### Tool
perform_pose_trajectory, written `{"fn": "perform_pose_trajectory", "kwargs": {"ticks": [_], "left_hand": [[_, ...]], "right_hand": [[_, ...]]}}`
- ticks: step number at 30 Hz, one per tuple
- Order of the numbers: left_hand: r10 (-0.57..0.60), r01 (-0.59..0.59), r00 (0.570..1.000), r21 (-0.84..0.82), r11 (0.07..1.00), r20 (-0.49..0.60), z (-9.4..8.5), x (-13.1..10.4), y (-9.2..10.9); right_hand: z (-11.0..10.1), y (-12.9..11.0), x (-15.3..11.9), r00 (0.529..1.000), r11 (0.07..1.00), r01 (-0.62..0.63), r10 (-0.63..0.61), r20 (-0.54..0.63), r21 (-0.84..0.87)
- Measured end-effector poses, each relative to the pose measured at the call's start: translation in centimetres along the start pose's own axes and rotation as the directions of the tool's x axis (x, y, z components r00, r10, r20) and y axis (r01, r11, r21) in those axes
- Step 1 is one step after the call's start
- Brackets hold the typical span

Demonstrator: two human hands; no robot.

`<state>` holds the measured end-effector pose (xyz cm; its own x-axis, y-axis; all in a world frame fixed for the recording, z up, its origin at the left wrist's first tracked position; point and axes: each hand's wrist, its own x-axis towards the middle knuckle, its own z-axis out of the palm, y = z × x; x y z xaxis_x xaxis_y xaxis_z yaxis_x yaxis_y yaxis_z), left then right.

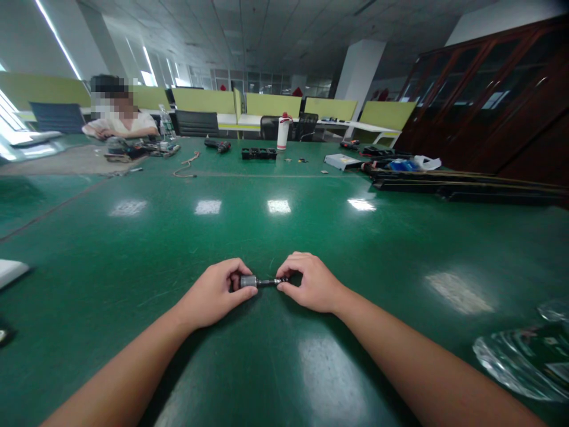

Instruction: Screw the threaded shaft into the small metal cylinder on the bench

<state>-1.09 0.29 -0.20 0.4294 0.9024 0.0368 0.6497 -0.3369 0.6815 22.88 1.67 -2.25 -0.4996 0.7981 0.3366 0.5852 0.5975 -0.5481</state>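
Observation:
Low over the green table, a small metal rod-shaped tool lies level between both hands. A thick grey cylinder forms its left end, and a thin dark shaft runs right from it. My left hand is closed round the thick end, thumb in front and fingers behind. At the other end, my right hand pinches the shaft's tip between thumb and fingers. Whether the tip is a separate piece I cannot tell, since the right fingers partly hide it.
A clear plastic bottle lies at the right edge. Across the table are a white tumbler, a black power drill, a black slotted part and long black bars. Another person sits at the far left.

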Motion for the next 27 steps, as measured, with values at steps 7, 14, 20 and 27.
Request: {"fn": "perform_pose_trajectory", "kwargs": {"ticks": [7,14,20,27], "left_hand": [[-0.003,0.003,1.0,-0.007,1.0,-0.004,-0.1,0.0,0.1],[0.0,0.0,1.0,-0.021,1.0,0.003,0.0,0.1,-0.1],[0.043,-0.041,0.999,-0.043,0.998,0.031,0.0,0.0,-0.2],[0.07,-0.071,0.995,0.001,0.998,0.077,-0.1,-0.1,0.1]], "right_hand": [[-0.8,1.0,0.1,0.998,0.997,-0.06,0.061,-0.006,0.051],[-0.5,0.7,0.1,1.0,0.997,-0.004,0.004,-0.001,0.072],[1.0,-0.8,0.1,0.998,0.993,0.064,-0.066,0.02,0.095],[1.5,-1.6,-0.1,0.997,0.996,0.07,-0.071,0.018,0.055]]}}
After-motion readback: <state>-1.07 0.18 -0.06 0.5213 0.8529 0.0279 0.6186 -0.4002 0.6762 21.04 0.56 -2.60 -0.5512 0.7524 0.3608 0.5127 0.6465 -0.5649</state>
